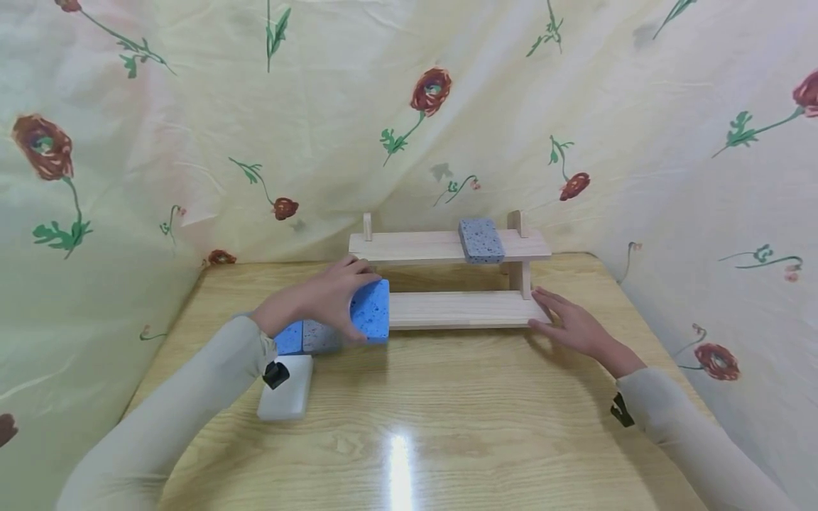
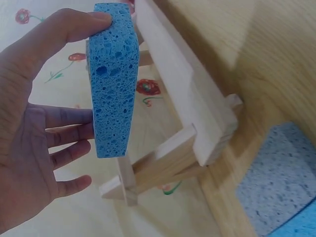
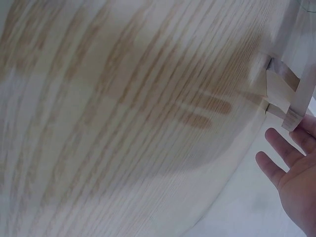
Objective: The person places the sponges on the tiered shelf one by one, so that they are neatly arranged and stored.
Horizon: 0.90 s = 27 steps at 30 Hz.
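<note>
A: Where's the blue sponge (image 1: 373,312)?
B: In the left hand (image 1: 326,297), off the table, by the left end of the wooden shelf (image 1: 447,310). Head view has it overlapping the lower board there.
A: Grip?
B: Left is grasping it, pinched between thumb and fingers. The outer fingers stand off it in the left wrist view.
A: Right hand (image 1: 571,326)?
B: Holding nothing, fingers relaxed, at the right end of the lower board. Fingertips look to be touching the wood; right wrist view is hazy, so I won't swear to exact contact.
A: What's on the shelf?
B: Two boards, one above the other. Upper board (image 1: 409,246) carries one grey sponge (image 1: 482,241), lying flat right of centre. Two short posts rise above that board, one near each end.
A: And on the table (image 1: 460,426)?
B: Three pieces, left of the shelf: second blue sponge (image 1: 290,339) and second grey sponge (image 1: 319,337), side by side and touching, partly hidden by the left arm; white block (image 1: 285,387) just in front.
A: Count?
B: Blue 2, grey 2, white 1. Five pieces total: one held, one shelved, three on the table.
A: Surroundings?
B: Wood-grain tabletop, pale cloth (image 1: 319,106) with red flowers behind and at both sides. Pale sleeves, one black fitting (image 1: 276,375) at each cuff.
</note>
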Tool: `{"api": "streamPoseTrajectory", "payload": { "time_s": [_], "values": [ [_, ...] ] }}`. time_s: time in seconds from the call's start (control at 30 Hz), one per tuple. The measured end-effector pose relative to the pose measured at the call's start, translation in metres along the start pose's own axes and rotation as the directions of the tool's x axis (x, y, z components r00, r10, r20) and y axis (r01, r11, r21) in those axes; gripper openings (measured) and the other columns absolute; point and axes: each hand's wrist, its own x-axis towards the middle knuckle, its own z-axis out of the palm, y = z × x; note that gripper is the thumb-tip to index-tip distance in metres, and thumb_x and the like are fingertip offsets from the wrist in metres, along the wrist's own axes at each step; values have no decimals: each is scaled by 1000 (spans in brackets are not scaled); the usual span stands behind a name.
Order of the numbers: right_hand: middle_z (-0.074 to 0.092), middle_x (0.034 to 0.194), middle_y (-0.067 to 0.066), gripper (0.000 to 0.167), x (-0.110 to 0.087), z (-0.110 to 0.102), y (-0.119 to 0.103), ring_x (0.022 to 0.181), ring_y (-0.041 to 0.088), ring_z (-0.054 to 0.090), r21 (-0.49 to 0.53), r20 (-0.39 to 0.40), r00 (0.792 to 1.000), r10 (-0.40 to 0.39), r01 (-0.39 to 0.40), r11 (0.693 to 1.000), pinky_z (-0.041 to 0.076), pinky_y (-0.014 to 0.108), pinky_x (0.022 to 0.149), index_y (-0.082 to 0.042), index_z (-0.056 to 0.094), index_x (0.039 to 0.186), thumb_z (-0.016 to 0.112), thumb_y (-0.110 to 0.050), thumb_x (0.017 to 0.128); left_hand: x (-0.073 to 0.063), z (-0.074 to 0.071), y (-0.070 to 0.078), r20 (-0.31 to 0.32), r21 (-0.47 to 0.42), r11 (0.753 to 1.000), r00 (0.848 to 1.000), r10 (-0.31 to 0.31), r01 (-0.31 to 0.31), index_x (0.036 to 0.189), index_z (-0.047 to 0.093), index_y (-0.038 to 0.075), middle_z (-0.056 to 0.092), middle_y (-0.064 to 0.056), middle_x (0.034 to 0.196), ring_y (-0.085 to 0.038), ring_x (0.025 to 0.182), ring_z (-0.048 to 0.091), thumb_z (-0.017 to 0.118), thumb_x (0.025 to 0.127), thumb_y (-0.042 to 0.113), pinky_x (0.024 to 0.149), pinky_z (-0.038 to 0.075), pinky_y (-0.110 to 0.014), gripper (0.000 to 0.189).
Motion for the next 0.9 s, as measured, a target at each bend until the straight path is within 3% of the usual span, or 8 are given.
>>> {"api": "streamPoseTrajectory", "payload": {
  "time_s": [0.4,0.9],
  "values": [
    [33,161,27,75,1,1,2,145,52,33,-1,-10,1000,-7,7,1000,30,67,114,2,38,154,63,-43,99,16,-11,6,8,24,999,1000,-21,21,153,45,8,48,-12,143,-29,129,38,86,68,59,109,43,-48,108],
    [32,162,27,74,-3,0,-1,145,53,32,6,-5,1000,-4,4,1000,30,68,114,3,38,154,62,-41,100,35,-17,8,-54,28,1000,999,-3,4,149,49,4,50,-13,141,-30,128,41,87,66,56,105,47,-48,105]
  ]
}}
